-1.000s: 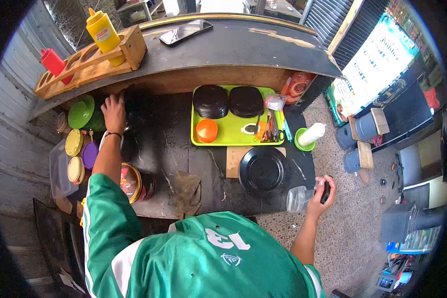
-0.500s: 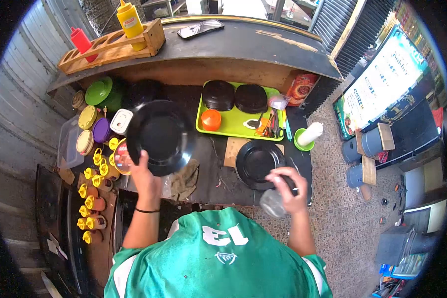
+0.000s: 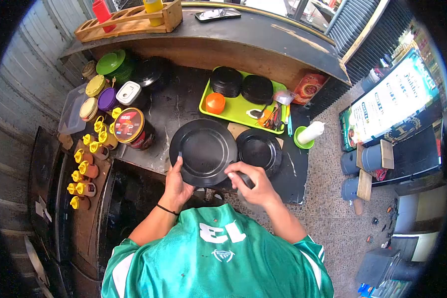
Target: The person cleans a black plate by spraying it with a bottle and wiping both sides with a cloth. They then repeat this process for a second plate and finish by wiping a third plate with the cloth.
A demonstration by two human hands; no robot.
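Observation:
My left hand [image 3: 179, 181] grips the near left rim of a round black plate [image 3: 203, 151], its thumb on the upper face. This plate is held over the counter in front of my chest. My right hand [image 3: 253, 185] is closed near the plate's lower right edge, with a dark piece showing between the fingers. What it holds is mostly hidden. Just beyond it, a second black plate [image 3: 259, 149] rests on the counter, partly on a wooden board.
A lime-green tray [image 3: 203, 108] carries black dish stacks [image 3: 257, 89], an orange cup [image 3: 215, 103] and utensils. To its right stands a white bottle [image 3: 311, 132] in a green cup. A red-lidded tub [image 3: 130, 126] and several yellow-capped bottles [image 3: 88, 169] fill the left.
The plate in my left hand has moved right and down, in front of me. My right hand has shifted left to its edge; the clear object seen under that hand earlier is now largely hidden.

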